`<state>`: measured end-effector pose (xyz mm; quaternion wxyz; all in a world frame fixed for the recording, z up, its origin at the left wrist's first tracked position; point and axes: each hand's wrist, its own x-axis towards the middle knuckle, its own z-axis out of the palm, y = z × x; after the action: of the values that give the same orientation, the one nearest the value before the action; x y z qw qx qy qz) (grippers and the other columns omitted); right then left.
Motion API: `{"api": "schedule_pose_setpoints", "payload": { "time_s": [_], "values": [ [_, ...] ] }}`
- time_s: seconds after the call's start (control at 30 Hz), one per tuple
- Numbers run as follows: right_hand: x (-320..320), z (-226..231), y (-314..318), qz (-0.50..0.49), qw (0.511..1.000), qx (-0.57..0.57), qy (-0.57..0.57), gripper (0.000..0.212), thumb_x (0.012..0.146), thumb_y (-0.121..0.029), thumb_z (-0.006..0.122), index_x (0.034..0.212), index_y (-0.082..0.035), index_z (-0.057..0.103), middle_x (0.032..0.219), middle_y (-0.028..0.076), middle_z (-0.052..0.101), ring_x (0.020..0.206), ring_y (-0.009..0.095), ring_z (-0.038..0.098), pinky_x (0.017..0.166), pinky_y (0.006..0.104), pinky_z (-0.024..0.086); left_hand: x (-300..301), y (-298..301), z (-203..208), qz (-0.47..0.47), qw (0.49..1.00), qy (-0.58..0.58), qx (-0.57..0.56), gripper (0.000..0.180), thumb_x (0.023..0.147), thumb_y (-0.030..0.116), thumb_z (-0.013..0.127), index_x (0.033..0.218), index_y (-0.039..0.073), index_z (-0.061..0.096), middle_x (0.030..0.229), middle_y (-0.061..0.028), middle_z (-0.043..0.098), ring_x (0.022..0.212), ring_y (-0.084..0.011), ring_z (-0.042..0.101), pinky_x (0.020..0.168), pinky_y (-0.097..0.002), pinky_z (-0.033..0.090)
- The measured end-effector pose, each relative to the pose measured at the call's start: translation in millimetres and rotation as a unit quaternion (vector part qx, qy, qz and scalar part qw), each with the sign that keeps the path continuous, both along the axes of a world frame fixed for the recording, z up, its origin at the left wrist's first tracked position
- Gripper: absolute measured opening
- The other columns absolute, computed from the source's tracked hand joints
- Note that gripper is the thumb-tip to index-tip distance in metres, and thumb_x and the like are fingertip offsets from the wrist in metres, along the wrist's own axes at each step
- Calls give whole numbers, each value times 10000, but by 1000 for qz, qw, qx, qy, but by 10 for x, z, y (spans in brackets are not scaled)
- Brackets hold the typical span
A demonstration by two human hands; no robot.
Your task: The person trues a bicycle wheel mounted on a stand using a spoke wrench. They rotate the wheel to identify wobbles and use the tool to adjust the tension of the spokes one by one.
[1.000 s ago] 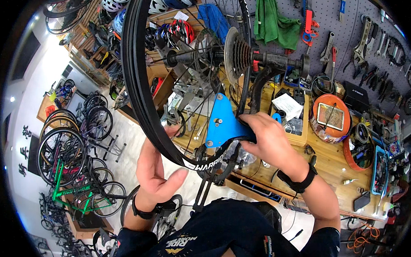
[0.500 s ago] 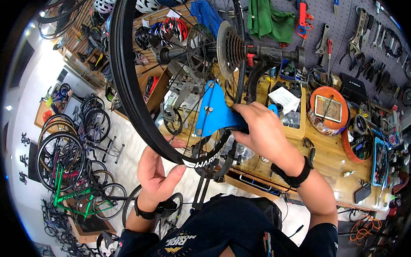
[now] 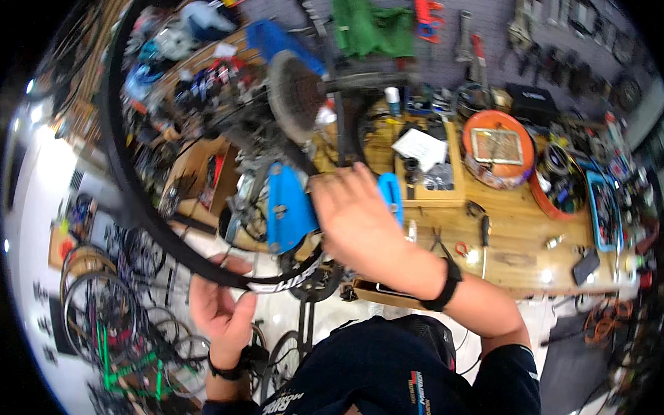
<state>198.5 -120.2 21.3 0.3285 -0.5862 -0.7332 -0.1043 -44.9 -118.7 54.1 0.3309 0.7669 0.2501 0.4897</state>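
Observation:
A black bicycle wheel (image 3: 150, 229) with white lettering on its rim fills the left centre, its cassette (image 3: 290, 96) at the hub, mounted in a dark truing stand (image 3: 353, 128) with blue plates. My left hand (image 3: 217, 306) is at the wheel's lower edge, the rim passing between its thumb and fingers; some fingertips are behind the rim. My right hand (image 3: 361, 216) is closed over the stand beside the larger blue plate (image 3: 287, 206), knuckles up. Its palm hides what the fingers press on. Motion blurs the wheel and both hands.
Right of the stand, a wooden workbench (image 3: 517, 247) carries an orange round tray (image 3: 498, 166), an orange bowl (image 3: 559, 208), a blue bin (image 3: 602, 217) and a screwdriver (image 3: 485, 231). Tools and a green cloth (image 3: 371, 26) hang on the pegboard behind. Bicycles (image 3: 132, 369) stand at the left.
The view has shifted, so wheel, stand and bench appear further left. My right hand now covers more of the stand beside the blue plate. My left hand stays at the rim.

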Motion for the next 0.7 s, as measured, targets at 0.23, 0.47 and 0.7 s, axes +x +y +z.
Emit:
{"api": "schedule_pose_setpoints", "payload": {
  "time_s": [0.23, 0.47, 0.7],
  "values": [
    [-175, -61, -19, -45, 998, 28, 33, 556, 701, -93, 628, 1206, 108, 513, 1163, 219, 552, 1153, 371, 497, 1053, 545, 335, -37, -19, -67, 24, 999, 10, 46, 572, 851, 148, 676, 1321, -44, 412, 1085, -131, 596, 1018, -228, 544, 952, -385, 405],
    [176, -80, 104, 81, 987, -46, 134, 598, 575, -149, 781, 1119, 2, 586, 1021, 129, 619, 1044, 309, 552, 902, 406, 438, -13, 25, -109, 25, 999, -28, 27, 583, 783, 45, 723, 1273, -39, 419, 1064, -182, 587, 957, -247, 576, 860, -365, 470],
    [308, -86, 176, 49, 992, -24, 110, 423, 603, -111, 763, 987, 2, 625, 927, 150, 659, 925, 322, 590, 842, 405, 476, -53, 8, -68, 2, 999, -29, 33, 624, 781, 24, 736, 1309, -70, 416, 1105, -173, 578, 961, -250, 604, 873, -385, 477]
  ]
}}
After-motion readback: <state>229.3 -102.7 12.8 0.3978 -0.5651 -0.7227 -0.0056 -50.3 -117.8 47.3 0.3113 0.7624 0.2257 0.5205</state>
